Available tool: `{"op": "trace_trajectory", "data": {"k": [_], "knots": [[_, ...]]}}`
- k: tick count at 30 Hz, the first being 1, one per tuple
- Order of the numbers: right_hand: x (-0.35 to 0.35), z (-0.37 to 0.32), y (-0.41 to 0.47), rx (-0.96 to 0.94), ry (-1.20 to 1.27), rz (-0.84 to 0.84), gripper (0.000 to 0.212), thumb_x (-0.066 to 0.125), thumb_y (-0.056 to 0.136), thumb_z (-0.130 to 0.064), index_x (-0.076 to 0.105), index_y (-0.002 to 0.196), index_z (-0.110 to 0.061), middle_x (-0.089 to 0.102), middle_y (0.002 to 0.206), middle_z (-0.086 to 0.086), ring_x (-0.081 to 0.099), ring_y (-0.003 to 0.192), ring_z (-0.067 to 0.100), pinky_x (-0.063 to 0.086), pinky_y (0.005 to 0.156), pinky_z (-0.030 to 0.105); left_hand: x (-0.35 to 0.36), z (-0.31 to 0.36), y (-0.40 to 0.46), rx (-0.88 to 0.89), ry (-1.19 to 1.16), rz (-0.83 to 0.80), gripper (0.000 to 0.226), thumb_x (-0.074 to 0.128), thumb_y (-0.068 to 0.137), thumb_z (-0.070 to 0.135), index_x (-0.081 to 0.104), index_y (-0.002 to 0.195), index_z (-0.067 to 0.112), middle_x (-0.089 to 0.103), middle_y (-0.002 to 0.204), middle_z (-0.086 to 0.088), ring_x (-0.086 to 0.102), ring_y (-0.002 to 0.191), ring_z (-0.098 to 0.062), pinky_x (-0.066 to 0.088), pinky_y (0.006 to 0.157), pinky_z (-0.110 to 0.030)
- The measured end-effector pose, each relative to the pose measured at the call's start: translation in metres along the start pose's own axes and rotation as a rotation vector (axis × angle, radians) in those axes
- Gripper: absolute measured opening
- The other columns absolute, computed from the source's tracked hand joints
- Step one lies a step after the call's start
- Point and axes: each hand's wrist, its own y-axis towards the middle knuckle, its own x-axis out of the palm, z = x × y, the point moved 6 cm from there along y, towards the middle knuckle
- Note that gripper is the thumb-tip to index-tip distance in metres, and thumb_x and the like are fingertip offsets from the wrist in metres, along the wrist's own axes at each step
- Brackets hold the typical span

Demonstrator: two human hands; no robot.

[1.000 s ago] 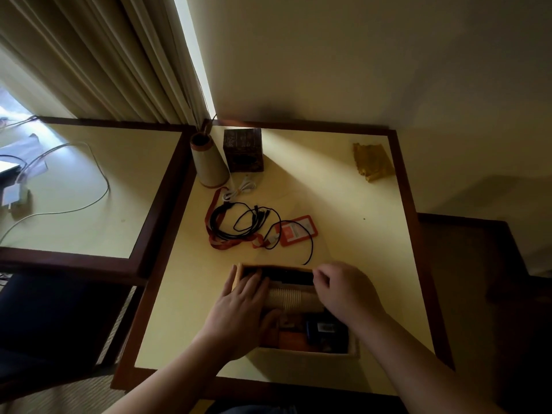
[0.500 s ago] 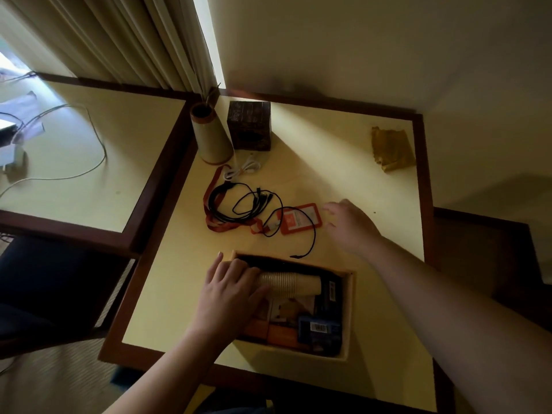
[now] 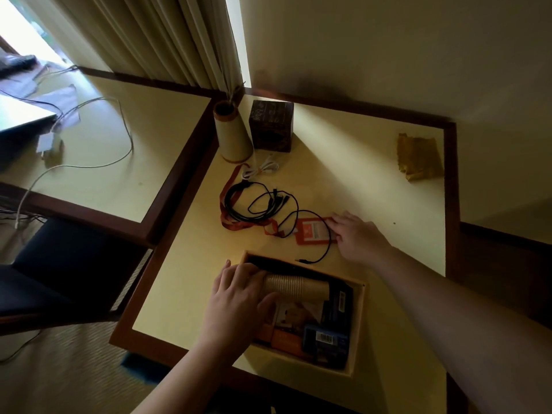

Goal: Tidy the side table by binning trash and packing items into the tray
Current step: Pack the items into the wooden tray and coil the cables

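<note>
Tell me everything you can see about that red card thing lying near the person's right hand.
The red badge holder is a flat rectangular sleeve, plastic by its look, with a pale card inside bearing a small red mark. It lies flat on the side table, just beyond the tray. An orange-red lanyard runs from its left end. A thin black cable crosses over it. The right hand reaches its right edge, fingertips touching or nearly so.
</note>
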Motion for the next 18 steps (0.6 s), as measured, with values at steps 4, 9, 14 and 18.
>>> {"op": "trace_trajectory", "data": {"k": [4, 9, 14, 18], "knots": [[-0.008, -0.003, -0.01, 0.001, -0.017, 0.179, 0.049, 0.056, 0.098, -0.04, 0.053, 0.146, -0.029, 0.054, 0.15, -0.004, 0.046, 0.136, 0.021, 0.045, 0.1, 0.041, 0.0, 0.0, -0.003, -0.024, 0.022, -0.025, 0.056, 0.045, 0.095, 0.063, 0.066, 0.13, 0.025, 0.058, 0.13, 0.002, 0.04, 0.13, -0.025, 0.025, 0.119, -0.05], [-0.004, 0.002, -0.02, 0.204, 0.286, 0.154, 0.062, 0.08, 0.084, -0.044, 0.055, 0.137, -0.022, 0.061, 0.127, 0.005, 0.056, 0.115, 0.026, 0.051, 0.092, 0.041, -0.005, -0.003, -0.013, -0.059, 0.009, -0.027, 0.051, 0.056, 0.094, 0.056, 0.065, 0.133, 0.024, 0.056, 0.134, 0.004, 0.037, 0.131, -0.023, 0.027, 0.119, -0.051], [-0.022, 0.01, -0.041, 0.269, 0.527, 0.129, 0.017, 0.071, 0.094, -0.031, 0.063, 0.101, -0.018, 0.07, 0.104, 0.005, 0.062, 0.083, 0.016, 0.046, 0.062, 0.026, -0.011, -0.002, -0.016, -0.048, -0.013, -0.01, 0.053, 0.069, 0.087, 0.049, 0.067, 0.132, 0.022, 0.057, 0.133, 0.003, 0.041, 0.126, -0.022, 0.048, 0.107, -0.053], [-0.094, 0.018, -0.07, 0.26, 0.597, 0.32, 0.012, 0.068, 0.096, -0.027, 0.066, 0.105, -0.018, 0.068, 0.1, 0.003, 0.065, 0.09, 0.019, 0.05, 0.064, 0.025, -0.01, -0.002, -0.011, -0.02, -0.038, -0.018, 0.06, 0.081, 0.079, 0.047, 0.066, 0.131, 0.023, 0.055, 0.133, 0.005, 0.048, 0.124, -0.023, 0.053, 0.101, -0.049]]}}
